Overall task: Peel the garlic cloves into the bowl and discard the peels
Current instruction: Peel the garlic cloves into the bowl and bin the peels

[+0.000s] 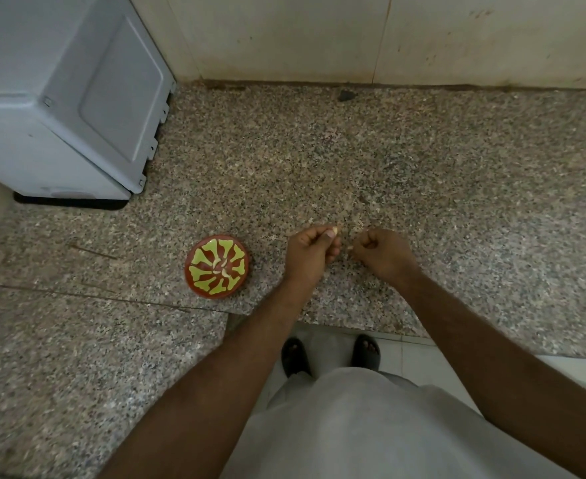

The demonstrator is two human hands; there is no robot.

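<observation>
A garlic clove (334,231) is pinched in the left hand (310,248) above the counter (457,188); the right hand (385,252) is curled — contents unclear. The clove could be dropped short of the bowl (217,266) — that stands well left.

One pale garlic clove (334,231) pinched up off the counter, few peeled cloves (223,266) sitting in the little red-and-green patterned bowl (195,258) nearby.

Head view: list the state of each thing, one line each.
Bowl: upright on the counter, holding a few peeled cloves.
Clove: pinched in the left hand.
Right hand: curled, pinching a small pale scrap.
Counter: bits of peel scattered.
</observation>
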